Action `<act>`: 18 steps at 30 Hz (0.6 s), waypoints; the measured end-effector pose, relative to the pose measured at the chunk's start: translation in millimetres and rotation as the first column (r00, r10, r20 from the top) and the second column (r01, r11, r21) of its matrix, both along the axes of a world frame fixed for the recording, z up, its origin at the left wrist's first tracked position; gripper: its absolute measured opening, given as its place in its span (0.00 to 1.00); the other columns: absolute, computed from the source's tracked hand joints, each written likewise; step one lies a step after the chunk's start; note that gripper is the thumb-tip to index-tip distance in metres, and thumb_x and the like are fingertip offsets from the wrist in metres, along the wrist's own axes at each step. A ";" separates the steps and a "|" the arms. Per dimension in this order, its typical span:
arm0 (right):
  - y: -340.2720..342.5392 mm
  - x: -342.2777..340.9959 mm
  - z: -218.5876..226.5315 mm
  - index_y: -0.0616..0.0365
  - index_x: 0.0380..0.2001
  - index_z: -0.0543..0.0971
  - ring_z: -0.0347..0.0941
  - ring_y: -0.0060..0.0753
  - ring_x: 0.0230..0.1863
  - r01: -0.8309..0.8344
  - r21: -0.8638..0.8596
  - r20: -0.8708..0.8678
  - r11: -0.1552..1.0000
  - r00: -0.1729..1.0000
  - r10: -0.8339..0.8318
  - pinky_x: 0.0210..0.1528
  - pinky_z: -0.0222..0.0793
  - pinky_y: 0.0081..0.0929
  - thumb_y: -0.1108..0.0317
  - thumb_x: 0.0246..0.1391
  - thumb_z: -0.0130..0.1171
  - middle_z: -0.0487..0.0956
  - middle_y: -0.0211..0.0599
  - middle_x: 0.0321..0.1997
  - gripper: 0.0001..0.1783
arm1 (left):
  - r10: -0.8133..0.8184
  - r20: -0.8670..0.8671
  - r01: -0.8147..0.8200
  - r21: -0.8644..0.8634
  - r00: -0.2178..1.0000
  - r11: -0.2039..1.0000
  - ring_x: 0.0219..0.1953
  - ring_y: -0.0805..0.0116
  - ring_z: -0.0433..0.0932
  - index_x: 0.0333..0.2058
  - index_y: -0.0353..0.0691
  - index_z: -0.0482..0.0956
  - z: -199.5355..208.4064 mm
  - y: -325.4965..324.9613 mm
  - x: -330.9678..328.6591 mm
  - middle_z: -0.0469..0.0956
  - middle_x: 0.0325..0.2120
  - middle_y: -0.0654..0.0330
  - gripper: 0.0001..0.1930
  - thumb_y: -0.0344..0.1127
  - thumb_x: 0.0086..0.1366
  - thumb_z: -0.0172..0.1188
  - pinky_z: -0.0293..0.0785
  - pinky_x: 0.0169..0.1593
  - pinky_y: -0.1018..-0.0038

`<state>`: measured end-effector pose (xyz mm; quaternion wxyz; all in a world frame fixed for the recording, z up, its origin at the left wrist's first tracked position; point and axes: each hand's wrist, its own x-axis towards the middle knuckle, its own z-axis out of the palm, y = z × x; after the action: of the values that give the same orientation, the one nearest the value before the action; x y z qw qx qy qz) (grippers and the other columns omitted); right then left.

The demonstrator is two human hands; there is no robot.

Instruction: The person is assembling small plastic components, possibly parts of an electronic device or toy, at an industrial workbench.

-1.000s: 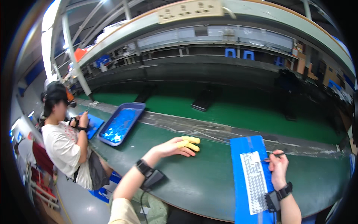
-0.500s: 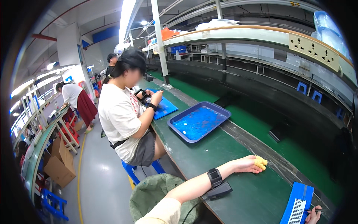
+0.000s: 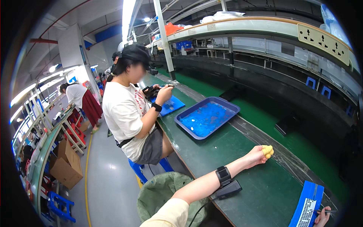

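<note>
My left hand (image 3: 258, 155) is over the green bench (image 3: 242, 189), with yellow finger covers (image 3: 267, 151) on its fingertips. Its fingers are curled closed; whatever may be in them is hidden. At the lower right edge, my right hand (image 3: 322, 218) is partly in view and pinches dark, thin tweezers (image 3: 326, 210). The tweezers' tip reaches over a white strip with rows of small dark marks (image 3: 307, 212), which lies on a blue board (image 3: 314, 189). My left wrist wears a black band (image 3: 223, 174) with a black box (image 3: 228, 189) attached.
A dark blue tray (image 3: 207, 117) of blue film pieces stands farther along the bench. Beside it a co-worker (image 3: 124, 98) sits handling a small object above a blue mat (image 3: 174, 106). A green-lined bin (image 3: 159, 193) stands below the bench edge. A shelf with sockets (image 3: 323, 43) runs overhead.
My left hand's fingers have curled from loosely extended to closed, and the hand sits slightly higher in view. My right hand stays at the blue board with the tweezers. The view has shifted slightly.
</note>
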<state>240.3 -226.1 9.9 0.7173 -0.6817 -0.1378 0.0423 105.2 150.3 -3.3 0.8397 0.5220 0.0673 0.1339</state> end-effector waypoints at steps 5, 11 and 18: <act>-1.0 -0.3 0.4 0.58 0.25 0.69 0.49 0.10 0.12 -0.006 -0.011 -0.009 1.000 1.000 0.006 0.13 0.42 0.10 0.74 0.46 0.46 0.59 0.20 0.13 0.02 | 0.033 -0.054 -0.033 -0.004 0.998 0.999 0.13 0.85 0.51 0.26 0.41 0.65 -2.8 1.1 -0.6 0.59 0.15 0.71 0.10 0.41 0.56 0.46 0.47 0.15 0.87; -1.3 1.2 -0.1 0.58 0.25 0.69 0.48 0.10 0.12 0.013 -0.012 0.003 1.000 1.000 -0.013 0.13 0.42 0.10 0.74 0.47 0.45 0.58 0.20 0.12 0.03 | 0.431 -0.035 -0.414 0.219 0.902 0.884 0.10 0.85 0.51 0.21 0.40 0.67 3.8 3.0 -3.6 0.58 0.09 0.72 0.05 0.31 0.51 0.42 0.42 0.12 0.86; 0.6 -1.9 2.3 0.58 0.25 0.69 0.49 0.10 0.12 0.008 0.000 -0.008 1.000 1.000 -0.008 0.12 0.42 0.10 0.74 0.47 0.45 0.58 0.20 0.12 0.02 | 0.388 0.020 -0.388 0.096 0.922 0.917 0.09 0.84 0.49 0.22 0.39 0.67 4.7 8.7 -7.0 0.56 0.09 0.72 0.07 0.27 0.49 0.38 0.40 0.12 0.85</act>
<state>238.4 -225.5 12.2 0.7181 -0.6820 -0.1321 0.0421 98.1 159.0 1.4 0.7698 0.5390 0.1625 0.3007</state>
